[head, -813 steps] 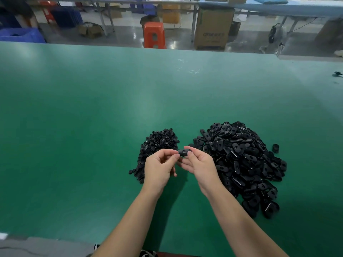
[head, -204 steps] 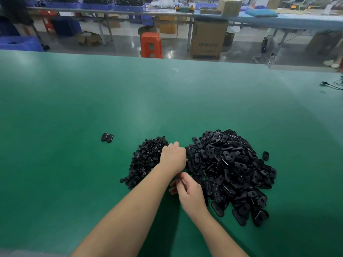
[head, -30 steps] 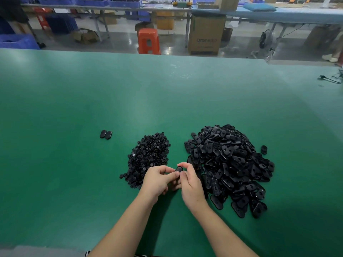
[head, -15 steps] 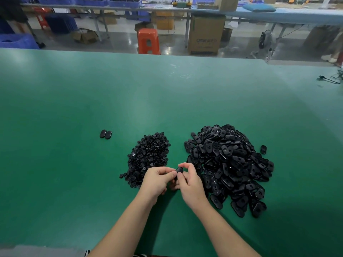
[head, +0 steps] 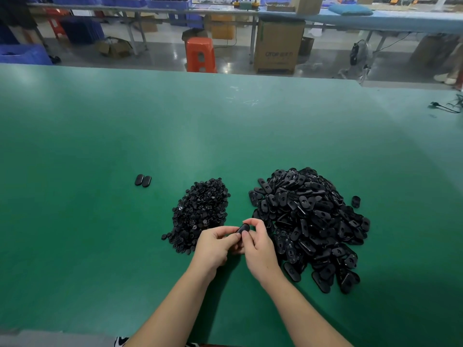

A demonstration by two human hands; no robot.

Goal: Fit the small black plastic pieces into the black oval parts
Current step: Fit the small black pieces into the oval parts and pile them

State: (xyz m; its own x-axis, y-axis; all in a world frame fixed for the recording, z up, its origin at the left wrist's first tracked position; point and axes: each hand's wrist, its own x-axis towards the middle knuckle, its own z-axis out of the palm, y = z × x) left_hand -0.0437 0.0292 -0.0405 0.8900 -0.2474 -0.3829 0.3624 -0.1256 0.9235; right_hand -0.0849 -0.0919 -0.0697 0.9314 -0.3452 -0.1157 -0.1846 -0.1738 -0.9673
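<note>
A heap of small black plastic pieces (head: 200,214) lies on the green table (head: 100,221), and a bigger heap of black oval parts (head: 308,224) lies to its right. Just in front of the gap between them, my left hand (head: 215,246) and my right hand (head: 259,249) meet fingertip to fingertip. Together they pinch one black oval part (head: 243,229), which is mostly hidden by fingers. Whether a small piece sits in it cannot be seen.
Two oval parts (head: 143,180) lie side by side to the left of the heaps. One loose oval part (head: 355,201) sits right of the big heap. A black cable (head: 443,107) lies at the table's far right. Beyond the far edge stand an orange stool (head: 200,55) and a cardboard box (head: 276,47).
Over the last second both hands have stayed together at the same spot on the oval part, with only slight finger shifts. The two oval parts on the left were absent 27 seconds ago.
</note>
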